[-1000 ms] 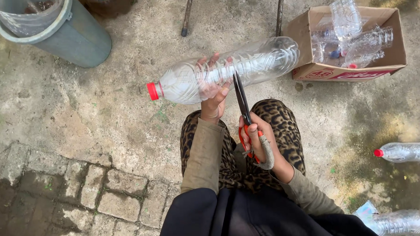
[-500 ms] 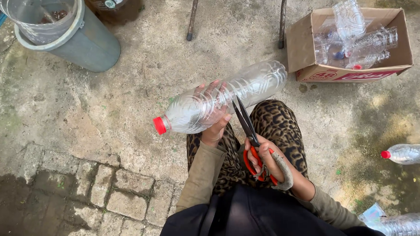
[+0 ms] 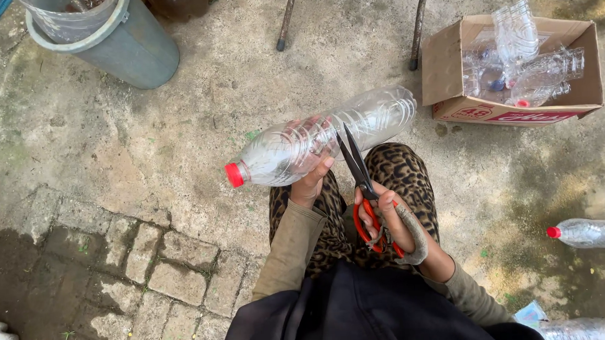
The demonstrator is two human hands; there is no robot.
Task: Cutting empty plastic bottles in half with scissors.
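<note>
My left hand (image 3: 311,180) grips a clear plastic bottle (image 3: 321,137) with a red cap, held sideways above my lap, cap end pointing left. My right hand (image 3: 393,220) holds scissors (image 3: 362,188) with red handles. Their dark blades are slightly apart and touch the middle of the bottle from below. I sit with leopard-print trousers under both hands.
A cardboard box (image 3: 446,64) holding several clear bottles stands at the upper right. A grey bucket (image 3: 127,49) stands at the upper left. Metal legs (image 3: 285,23) are at the top. Another red-capped bottle (image 3: 589,232) lies on the ground at right; paving stones at lower left.
The bottle has tilted, its capped end dropping lower and to the left. The scissor blades have come up against the bottle's middle.
</note>
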